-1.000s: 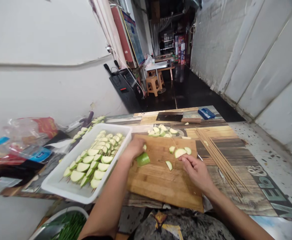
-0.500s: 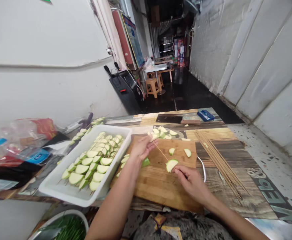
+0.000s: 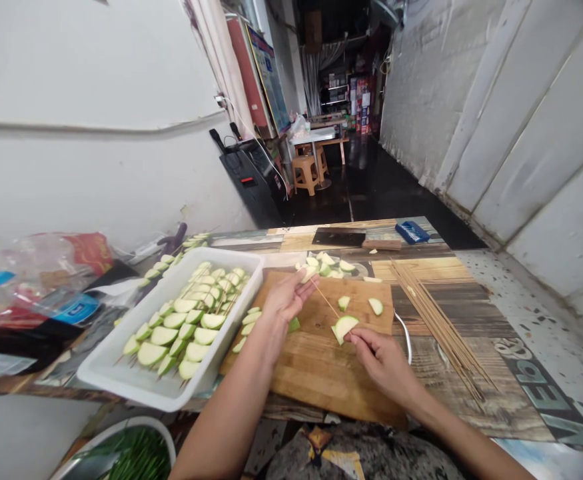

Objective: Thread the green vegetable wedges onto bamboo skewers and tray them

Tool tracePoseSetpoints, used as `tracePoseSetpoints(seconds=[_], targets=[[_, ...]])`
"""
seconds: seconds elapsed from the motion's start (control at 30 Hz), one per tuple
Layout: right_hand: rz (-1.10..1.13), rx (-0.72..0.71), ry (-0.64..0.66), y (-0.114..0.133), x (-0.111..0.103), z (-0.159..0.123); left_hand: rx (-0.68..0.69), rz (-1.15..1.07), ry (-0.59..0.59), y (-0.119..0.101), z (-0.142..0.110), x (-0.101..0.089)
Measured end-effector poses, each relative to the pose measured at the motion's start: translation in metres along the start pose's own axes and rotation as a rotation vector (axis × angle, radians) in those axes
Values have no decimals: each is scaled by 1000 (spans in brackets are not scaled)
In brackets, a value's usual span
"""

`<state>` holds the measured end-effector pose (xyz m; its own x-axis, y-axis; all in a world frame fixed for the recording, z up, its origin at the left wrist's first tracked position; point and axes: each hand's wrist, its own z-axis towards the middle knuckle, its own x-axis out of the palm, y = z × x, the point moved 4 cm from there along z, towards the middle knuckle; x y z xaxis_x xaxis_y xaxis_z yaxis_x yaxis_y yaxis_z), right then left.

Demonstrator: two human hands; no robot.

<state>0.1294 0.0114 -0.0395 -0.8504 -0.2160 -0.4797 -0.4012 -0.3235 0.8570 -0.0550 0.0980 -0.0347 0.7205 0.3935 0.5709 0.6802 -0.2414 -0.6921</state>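
Observation:
Over the cutting board (image 3: 331, 373), my right hand (image 3: 384, 360) pinches the near end of a thin wooden skewer (image 3: 326, 298). A half-round, green-skinned zucchini slice (image 3: 345, 327) is threaded on it just ahead of my fingers, with another piece partly hidden behind. My left hand (image 3: 286, 300) is palm up at the board's far side, its thumb and fingers on a pale zucchini slice (image 3: 308, 272). The skewer's far end reaches that hand; whether it enters the slice is unclear. Two loose slices (image 3: 375, 306) lie on the board, and a green zucchini chunk (image 3: 294, 325) shows beside my left hand.
A white tub (image 3: 171, 398) at left holds several skewered slices. Bare skewers (image 3: 441, 327) lie right of the board. A cleaver (image 3: 340, 237), a blue box (image 3: 412, 232) and a pile of slices (image 3: 328, 265) are beyond it. A bowl of greens (image 3: 141, 457) sits below left.
My left hand has shifted slightly and covers more of the green chunk. The slice on the skewer has tilted a little, showing the piece behind it. My right hand has barely moved.

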Motion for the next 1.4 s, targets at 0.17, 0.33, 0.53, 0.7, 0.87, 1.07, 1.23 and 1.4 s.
tracePoseSetpoints(seconds=[0.17, 0.33, 0.53, 0.7, 0.87, 1.07, 1.23, 1.4], targets=[[-9, -3, 1, 3, -1, 0, 9, -1, 2, 0, 1, 0], [11, -7, 1, 4, -1, -1, -19, -28, -5, 2, 2, -1], [-1, -8, -5, 3, -2, -3, -55, -42, -16, 3, 1, 1], [1, -14, -5, 4, -4, -3, -56, -35, -21, 3, 0, 3], [-5, -13, -11, 2, -3, -4, -36, -46, -7, 2, 0, 2], [-24, -14, -8, 4, -4, -3, -29, -11, -9, 3, 1, 1], [-27, -14, -10, 6, -4, -2, 47, 36, 34, 4, -2, 2], [-39, -7, -10, 5, -4, -2, 67, 73, 36, 7, -6, 3]])
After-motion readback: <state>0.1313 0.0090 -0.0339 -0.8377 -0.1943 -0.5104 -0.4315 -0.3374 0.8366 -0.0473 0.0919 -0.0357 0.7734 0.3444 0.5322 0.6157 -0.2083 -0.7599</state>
